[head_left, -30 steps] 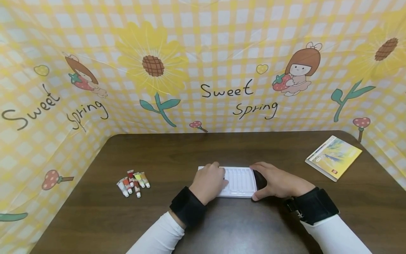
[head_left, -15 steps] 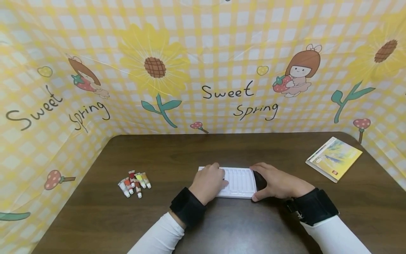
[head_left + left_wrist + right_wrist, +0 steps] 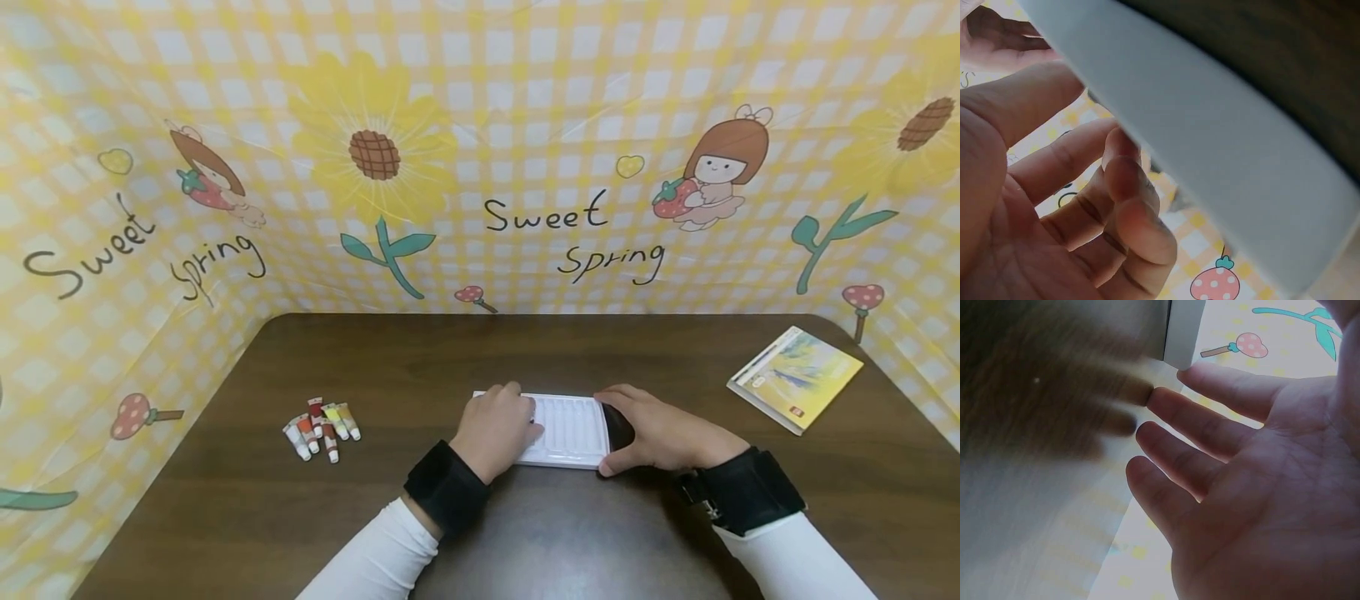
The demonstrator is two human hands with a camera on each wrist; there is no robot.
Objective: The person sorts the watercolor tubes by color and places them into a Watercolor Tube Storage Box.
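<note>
head view: between tubes (image 3: 316, 417) and yellow book (image 3: 798, 379), right fingers (image 3: 619, 390) grip tray (image 3: 572, 427); left fingers (image 3: 513, 407), i can't tell.

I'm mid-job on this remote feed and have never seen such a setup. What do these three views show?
There is no machine here: a person works with two bare hands, the left hand and the right hand. The head view comes from a camera worn on the head, looking forward and down. The other two come from a camera on each wrist, close to that hand's work.

On the brown table lie a white tray with long grooves, a cluster of small tubes on the left, and a yellow-covered item, book or box, at far right.

The right hand holds the tray's right end, thumb at the near corner, fingers at the far one. The left hand's fingers curl over the tray; whether they pinch anything is hidden.
</note>
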